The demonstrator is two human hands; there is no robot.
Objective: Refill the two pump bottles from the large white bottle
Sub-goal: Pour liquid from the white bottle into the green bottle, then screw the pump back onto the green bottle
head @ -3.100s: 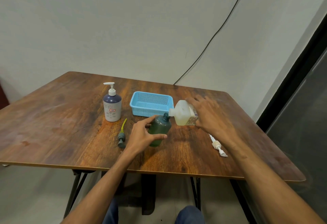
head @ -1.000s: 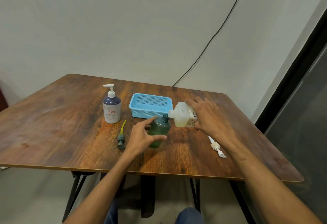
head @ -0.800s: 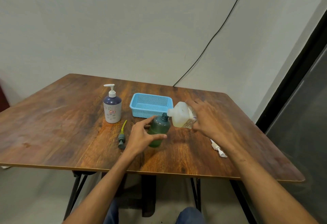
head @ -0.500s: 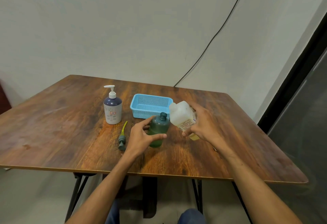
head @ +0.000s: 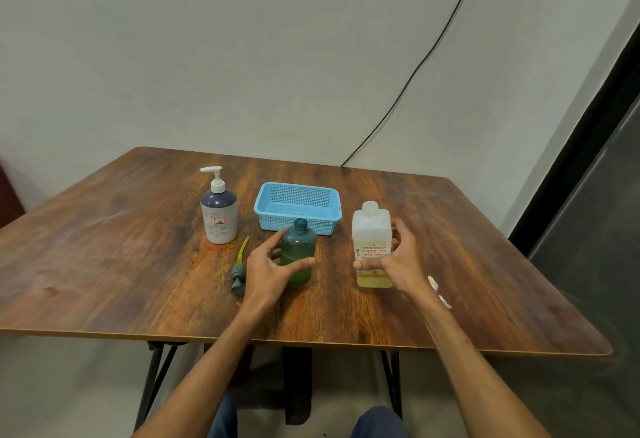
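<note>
Large white bottle [head: 372,240] is standing upright on the desk [head: 104,264], with the right hand [head: 401,261] curling round it. The left hand [head: 266,266] is gripping the uncapped green pump bottle [head: 298,250], seemingly loosely. A careless nudge risks tipping it and spilling.

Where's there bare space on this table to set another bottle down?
Bare: the left side of the table, left of the purple pump bottle; the far strip behind the blue basket; the right side beyond the white pump. Crowded: the middle, where basket, green bottle, green pump, large white bottle, left hand and right hand cluster.
</note>
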